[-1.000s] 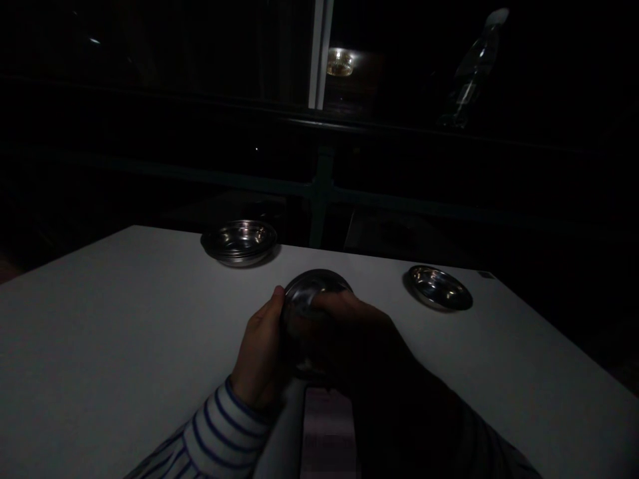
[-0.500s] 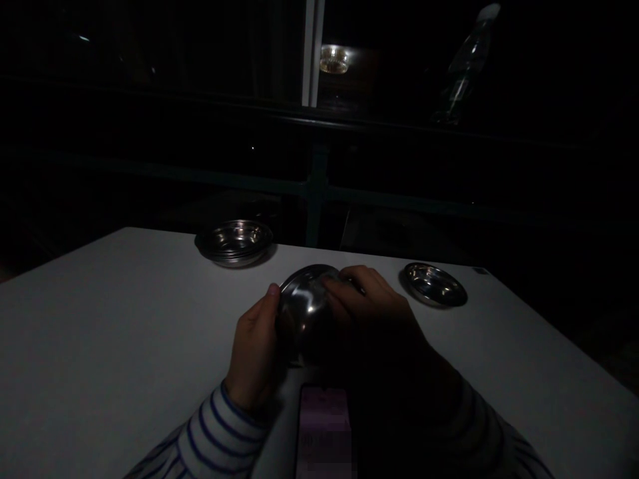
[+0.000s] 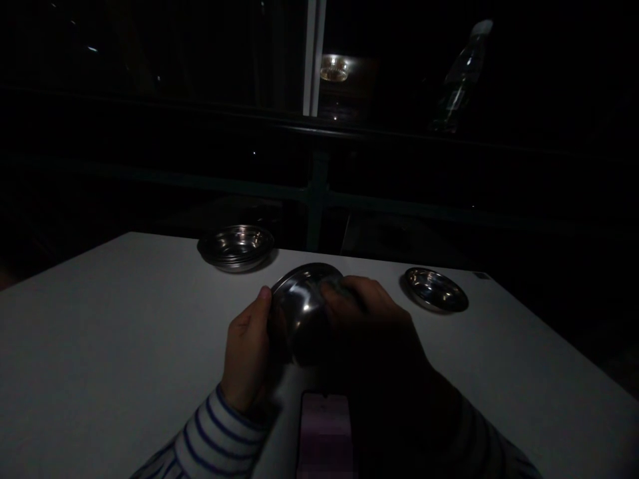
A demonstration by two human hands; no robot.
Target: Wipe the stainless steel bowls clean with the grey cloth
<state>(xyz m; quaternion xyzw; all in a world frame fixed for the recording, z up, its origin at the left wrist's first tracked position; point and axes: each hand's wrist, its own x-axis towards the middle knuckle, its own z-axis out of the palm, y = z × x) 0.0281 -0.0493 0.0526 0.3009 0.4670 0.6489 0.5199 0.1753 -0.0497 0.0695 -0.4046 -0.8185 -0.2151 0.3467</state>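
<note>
Largest item: the pale tabletop [image 3: 124,332], extending beneath and beyond both grips. Stacked metal bowls [image 3: 234,256] sit upright on it, ahead and slightly left of the left grip [image 3: 247,356], well apart.

The metal bowl [image 3: 302,313] is between the two grips, raised and tilted. Left grip: narrow, holding the bowl, thumb at the left of its rim; the other fingers are largely hidden. Right grip [image 3: 377,316]: fingers bent over the bowl's right side; deep shadow hides most of it, and whether it is closed on anything cannot be told.

Assessment of handling: bowl judged light, thin-walled and stiff, unlikely to break but open to dents. The polished curve is probably slippery, more so if wet. Recommended hold: the rim, thumb on one face and fingers behind, with support opposite; the smooth curved side offers poor purchase.

A single bowl [image 3: 436,291] rests beyond and right of the right grip. A phone [image 3: 325,432] lies nearer the wearer, between the grips. Smallest item: a greenish piece [image 3: 340,287] at the right fingertips, against the bowl, apparently soft; material not determinable.
</note>
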